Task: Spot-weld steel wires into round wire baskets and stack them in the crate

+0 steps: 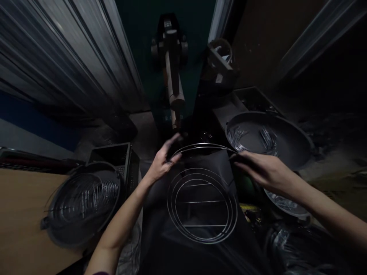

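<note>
A wire ring (200, 145) is held up in front of the machine, seen nearly edge-on. My right hand (259, 168) pinches its right side between thumb and fingers. At its left end is my left hand (166, 158), thumb and fingers apart, touching or very near the wire. Below, on dark cloth over the lap, lies a round wire frame (202, 201) of several rings with straight cross wires. The machine (173, 72), with its bar-like arms, stands just beyond my hands.
A round pan of wire rings (83, 202) sits at left beside a dark crate (110, 152). On the right are a large pan with short wires (252, 133) and a smaller bowl (286, 202). Corrugated metal (69, 42) rises at upper left.
</note>
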The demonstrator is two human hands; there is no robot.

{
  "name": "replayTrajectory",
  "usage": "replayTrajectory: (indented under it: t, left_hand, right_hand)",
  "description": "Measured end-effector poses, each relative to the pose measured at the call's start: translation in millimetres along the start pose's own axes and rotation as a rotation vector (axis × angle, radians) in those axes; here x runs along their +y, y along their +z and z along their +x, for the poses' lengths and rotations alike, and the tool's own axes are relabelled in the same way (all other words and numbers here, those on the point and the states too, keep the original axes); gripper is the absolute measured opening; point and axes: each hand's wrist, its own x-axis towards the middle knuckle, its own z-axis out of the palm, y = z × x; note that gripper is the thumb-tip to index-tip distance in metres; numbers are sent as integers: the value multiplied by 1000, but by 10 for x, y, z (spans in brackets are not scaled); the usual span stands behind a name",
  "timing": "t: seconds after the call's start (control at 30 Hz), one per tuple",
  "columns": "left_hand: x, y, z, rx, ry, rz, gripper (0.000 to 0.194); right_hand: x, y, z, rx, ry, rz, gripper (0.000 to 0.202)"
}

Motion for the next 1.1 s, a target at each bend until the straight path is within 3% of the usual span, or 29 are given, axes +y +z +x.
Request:
replayTrajectory:
  t: [0.1, 0.23, 0.37, 0.47, 0.53, 0.7, 0.8, 0.87, 0.93, 1.0, 1.1]
  left_hand:
    - [312, 163, -202, -154, -284, -395, 47]
    - [562, 614, -301, -109, -484, -694, 62]
    - [377, 910, -58, 77, -528, -775, 74]
    - [145, 850, 74, 178, -536, -745, 72]
    - [15, 730, 113, 160, -554, -685, 66]
    - [-198, 452, 190, -42, -620, -564, 47]
    - [-244, 403, 230, -147, -625, -572, 41]
    - [-264, 416, 249, -155, -624, -564, 36]
    - [-293, 459, 271, -146, -626, -562, 32]
    - [-331, 531, 305, -134, -603, -559, 32]
    - [-363, 643, 368, -137, -534, -466, 40]
  right_hand:
    - [137, 225, 398, 6, -71, -10, 13]
    - [182, 771, 1146, -56, -93, -6, 13]
    - [0, 1225, 1647, -121, -180, 133, 13]
    - [-23, 1318, 1798, -131, -203, 97, 15]
    - [55, 1306, 1839, -166, -150, 39, 16]
    - [301, 1204, 1744, -172, -4, -159, 20]
    - [381, 1093, 1471, -134, 85, -314, 19]
    - [394, 1004, 1189, -142, 97, -314, 18]
    - [356, 937, 876, -205, 110, -138, 16]
    - [260, 936, 601, -344, 160, 193, 12]
    - [50, 1088, 369, -476, 299, 618, 20]
